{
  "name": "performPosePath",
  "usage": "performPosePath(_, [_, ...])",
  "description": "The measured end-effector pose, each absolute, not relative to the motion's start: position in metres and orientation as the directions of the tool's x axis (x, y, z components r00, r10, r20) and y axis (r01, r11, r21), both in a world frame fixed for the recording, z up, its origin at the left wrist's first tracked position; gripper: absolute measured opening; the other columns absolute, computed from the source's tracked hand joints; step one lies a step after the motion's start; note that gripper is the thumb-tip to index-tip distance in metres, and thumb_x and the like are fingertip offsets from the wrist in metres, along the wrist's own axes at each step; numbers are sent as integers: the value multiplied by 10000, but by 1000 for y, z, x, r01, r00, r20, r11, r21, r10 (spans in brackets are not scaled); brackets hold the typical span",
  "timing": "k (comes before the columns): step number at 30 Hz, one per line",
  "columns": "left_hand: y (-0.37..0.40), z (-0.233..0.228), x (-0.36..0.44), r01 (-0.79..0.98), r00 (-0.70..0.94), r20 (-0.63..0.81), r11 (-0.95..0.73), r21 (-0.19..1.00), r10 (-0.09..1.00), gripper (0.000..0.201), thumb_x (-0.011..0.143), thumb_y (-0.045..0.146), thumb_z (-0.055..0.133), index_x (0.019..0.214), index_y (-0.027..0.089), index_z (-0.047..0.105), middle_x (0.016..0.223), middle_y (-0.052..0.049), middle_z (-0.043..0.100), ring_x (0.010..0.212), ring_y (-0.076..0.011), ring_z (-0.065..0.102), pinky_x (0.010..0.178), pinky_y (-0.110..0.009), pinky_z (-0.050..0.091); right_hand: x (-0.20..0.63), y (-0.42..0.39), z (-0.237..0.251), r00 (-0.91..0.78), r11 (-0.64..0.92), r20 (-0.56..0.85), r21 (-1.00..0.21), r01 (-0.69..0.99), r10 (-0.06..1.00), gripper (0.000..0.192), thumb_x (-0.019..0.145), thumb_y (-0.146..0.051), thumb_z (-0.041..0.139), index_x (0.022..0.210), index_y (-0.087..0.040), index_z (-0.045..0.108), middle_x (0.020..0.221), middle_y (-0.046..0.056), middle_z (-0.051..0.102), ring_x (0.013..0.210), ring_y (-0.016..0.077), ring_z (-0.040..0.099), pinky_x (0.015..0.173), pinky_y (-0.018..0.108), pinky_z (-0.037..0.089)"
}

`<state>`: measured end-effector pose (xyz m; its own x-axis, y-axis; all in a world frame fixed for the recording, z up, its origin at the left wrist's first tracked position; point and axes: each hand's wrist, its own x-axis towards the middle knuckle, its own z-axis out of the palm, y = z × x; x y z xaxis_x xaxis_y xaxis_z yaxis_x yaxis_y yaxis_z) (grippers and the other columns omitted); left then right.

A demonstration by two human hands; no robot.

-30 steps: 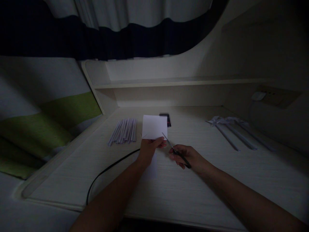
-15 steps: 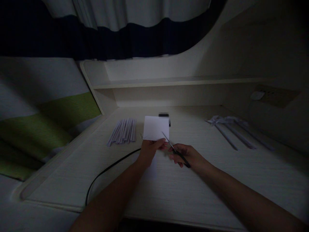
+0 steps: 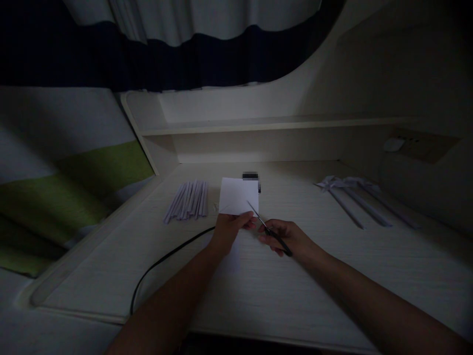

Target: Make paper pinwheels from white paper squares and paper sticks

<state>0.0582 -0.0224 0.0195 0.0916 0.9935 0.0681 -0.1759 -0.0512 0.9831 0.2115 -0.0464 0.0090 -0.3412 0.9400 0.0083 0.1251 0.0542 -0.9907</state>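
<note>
A white square of paper (image 3: 236, 195) is pinched at its lower edge by my left hand (image 3: 232, 228), the thumb lying on top. My right hand (image 3: 284, 236) grips a pair of scissors (image 3: 275, 237) by the black handles. Their metal blades point up and to the left, with the tip over the paper's lower right part. Whether the blades are slightly apart I cannot make out in the dim light. The fingers of my left hand under the paper are partly hidden.
Several rolled paper sticks (image 3: 187, 201) lie in a bundle at the left. Paper sticks with folded paper tops (image 3: 349, 190) lie at the right. A black cable (image 3: 166, 255) curves across the desk (image 3: 295, 305). A blurred dark object (image 3: 250, 175) sits behind the paper.
Almost nothing differs. Both hands, the paper and the scissors hold nearly the same place, and the view has shifted very slightly.
</note>
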Motion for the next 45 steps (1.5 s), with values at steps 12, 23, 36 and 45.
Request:
performPosePath(12, [-22, 20, 57, -174, 121, 81, -59, 983, 989, 151, 622, 259, 623, 656, 113, 610, 592, -37, 630, 492, -114, 550, 511, -232, 429, 212, -46, 7, -337, 92, 30, -981, 170, 941, 233, 639, -379, 614, 695, -170, 528, 410, -94, 392, 296, 27, 295, 292, 168, 236])
performPosePath(23, [-22, 19, 57, -189, 130, 77, -52, 981, 988, 165, 623, 267, 627, 671, 110, 616, 600, -39, 629, 499, -108, 552, 519, -232, 431, 213, -46, 8, -342, 55, -4, -985, 163, 940, 227, 634, -372, 625, 655, -170, 524, 382, -96, 376, 281, 27, 297, 287, 166, 218])
performPosePath(36, [-24, 19, 58, -199, 151, 81, -50, 979, 985, 153, 627, 258, 624, 647, 106, 614, 590, -31, 628, 492, -105, 545, 516, -233, 427, 212, -47, 8, -341, 36, -21, -987, 157, 940, 240, 632, -381, 626, 675, -166, 528, 379, -95, 397, 270, 27, 303, 282, 165, 221])
performPosePath(45, [-23, 17, 58, -241, 133, 85, -51, 969, 988, 210, 593, 281, 654, 691, 101, 610, 610, -44, 621, 489, -109, 541, 506, -237, 432, 212, -48, 10, -314, 34, -16, -988, 154, 949, 215, 628, -345, 626, 636, -170, 503, 369, -103, 383, 275, 21, 298, 275, 150, 229])
